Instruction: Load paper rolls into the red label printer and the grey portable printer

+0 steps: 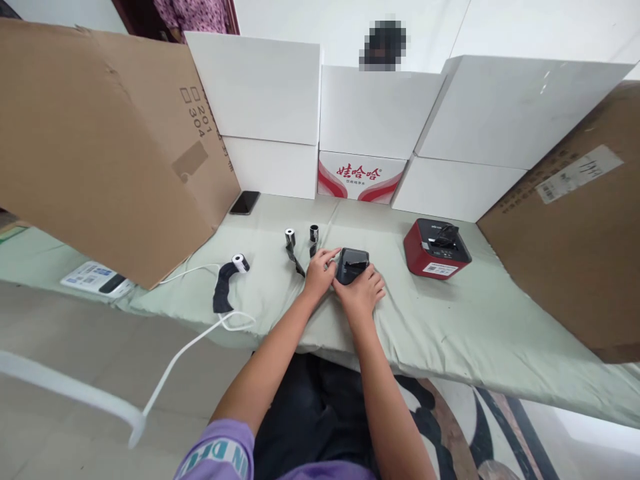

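Note:
A small black box-shaped device (354, 259) with a dark lid lies on the cloth-covered table (280, 313) in front of me. My right hand (361, 288) grips its near and right sides, thumb at the front left corner. At its left edge my left hand (320, 272) has its fingers bent against the side. Left of my hands stand two small paper rolls, one white-ended (290, 235) and one darker (314, 232), each with a dark strip trailing from it. Farther left, another white roll (241, 263) has a curled black strip (223, 288).
A red and black printer (436, 248) with a cable on top sits to the right. White boxes (370, 110) line the back, flanked by large cardboard boxes (125, 133). A phone (245, 203), a white cable (185, 347) and a white flat item (95, 280) are left. Two people are behind.

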`<state>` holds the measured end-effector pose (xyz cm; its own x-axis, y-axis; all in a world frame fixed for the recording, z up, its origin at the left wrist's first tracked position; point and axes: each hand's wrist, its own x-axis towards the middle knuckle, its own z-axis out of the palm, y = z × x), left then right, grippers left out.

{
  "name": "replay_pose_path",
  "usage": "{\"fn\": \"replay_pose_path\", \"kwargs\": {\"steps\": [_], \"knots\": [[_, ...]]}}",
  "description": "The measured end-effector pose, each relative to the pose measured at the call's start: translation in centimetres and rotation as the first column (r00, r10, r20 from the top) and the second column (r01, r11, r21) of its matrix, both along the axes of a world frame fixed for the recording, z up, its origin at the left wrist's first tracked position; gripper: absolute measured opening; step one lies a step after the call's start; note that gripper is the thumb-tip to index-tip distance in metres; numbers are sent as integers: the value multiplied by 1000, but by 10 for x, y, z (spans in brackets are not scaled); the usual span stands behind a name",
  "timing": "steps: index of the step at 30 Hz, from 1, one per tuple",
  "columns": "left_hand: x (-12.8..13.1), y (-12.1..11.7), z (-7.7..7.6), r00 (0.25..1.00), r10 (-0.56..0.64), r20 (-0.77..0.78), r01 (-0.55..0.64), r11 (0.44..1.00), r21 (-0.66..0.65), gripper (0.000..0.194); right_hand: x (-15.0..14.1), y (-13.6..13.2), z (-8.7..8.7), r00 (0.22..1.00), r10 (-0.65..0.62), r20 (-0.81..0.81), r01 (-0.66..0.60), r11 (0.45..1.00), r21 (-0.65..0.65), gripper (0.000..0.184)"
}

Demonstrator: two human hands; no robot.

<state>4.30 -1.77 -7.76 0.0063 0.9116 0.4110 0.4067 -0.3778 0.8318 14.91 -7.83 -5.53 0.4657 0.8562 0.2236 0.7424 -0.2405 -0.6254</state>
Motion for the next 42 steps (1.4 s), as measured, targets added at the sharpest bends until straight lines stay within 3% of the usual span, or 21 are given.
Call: {"fn": "replay_pose_path", "kwargs": {"steps": [7, 11, 15, 22, 30, 37, 42], "knots": [[1, 0, -1, 1000, 2, 10, -2, 1000, -4, 47, 28, 10, 1, 1000, 19, -3, -19, 998, 56, 89], [1, 1, -3, 1000, -2, 4, 2, 1000, -29, 47, 65, 45, 13, 1000, -6, -30, 10, 992, 128, 90], [2, 1, -2, 1000, 3, 15, -3, 999, -50, 44, 92, 89, 20, 993, -91, -72, 99, 989, 113, 88], [4, -1, 1, 999, -22, -24, 21, 998, -56, 43, 96, 130, 2, 969, -224, -101, 232, 969, 78, 86], [4, -3, 0, 999, -43, -32, 41, 998, -51, 44, 92, 143, -3, 962, -265, -63, 270, 959, 88, 88], [3, -3, 1, 998, -41, -46, 38, 997, -64, 42, 84, 137, -8, 968, -250, 33, 240, 952, 191, 86], [3, -4, 3, 998, -35, -45, 32, 998, -56, 42, 76, 124, 3, 982, -187, 22, 181, 971, 155, 89]]}}
